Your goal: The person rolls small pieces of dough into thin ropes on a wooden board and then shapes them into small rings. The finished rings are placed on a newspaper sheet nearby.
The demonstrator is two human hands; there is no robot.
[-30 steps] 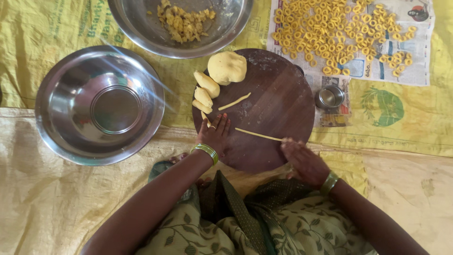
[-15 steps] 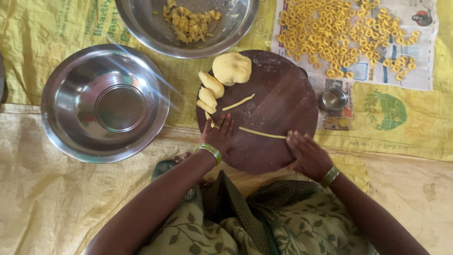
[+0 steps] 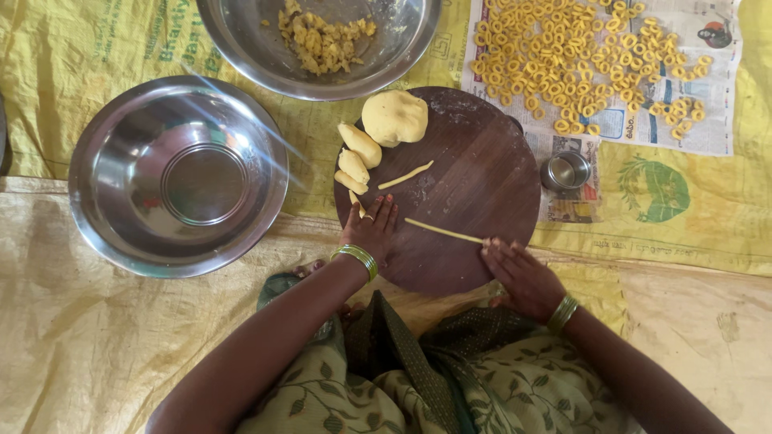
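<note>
A round dark wooden board (image 3: 474,169) lies in front of me. On it are a ball of yellow dough (image 3: 394,117), three small dough lumps (image 3: 356,157), a short dough stick (image 3: 405,175) and a long thin dough rope (image 3: 442,231). My left hand (image 3: 371,231) rests flat on the board's near left part, fingers spread, with a small dough bit by its fingertips. My right hand (image 3: 519,272) lies at the board's near right edge, its fingertips touching the right end of the rope.
An empty steel bowl (image 3: 177,173) stands to the left. A second steel bowl (image 3: 322,40) with dough scraps is at the top. Many yellow dough rings (image 3: 579,56) lie on newspaper at top right. A small steel cup (image 3: 566,170) stands right of the board.
The rope looks slightly longer and thinner. My right hand has stayed at its right end; my left hand stays on the board. The view has shifted a little.
</note>
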